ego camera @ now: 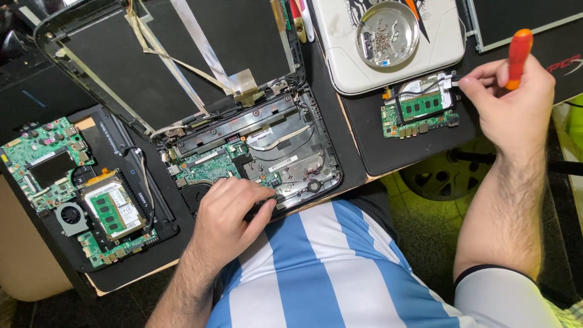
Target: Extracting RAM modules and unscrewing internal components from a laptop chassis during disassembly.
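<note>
An opened black laptop [291, 152] lies in front of me, its green board and wires bare and its lid frame [152, 67] tilted back. My left hand [228, 212] rests on the near edge of its base, fingers curled over the rim. My right hand [510, 100] is out to the right, holding a screwdriver with an orange handle [520, 58]. Its fingertips pinch at a small metal part beside a little green circuit board [420, 112] that lies on a black mat.
A second dismantled black laptop base [115, 206] with a green board [42, 161] and a small fan sits at the left. A white device [395, 67] at the back carries a round metal dish of screws [387, 33]. Below the table edge there is a wheel-like base.
</note>
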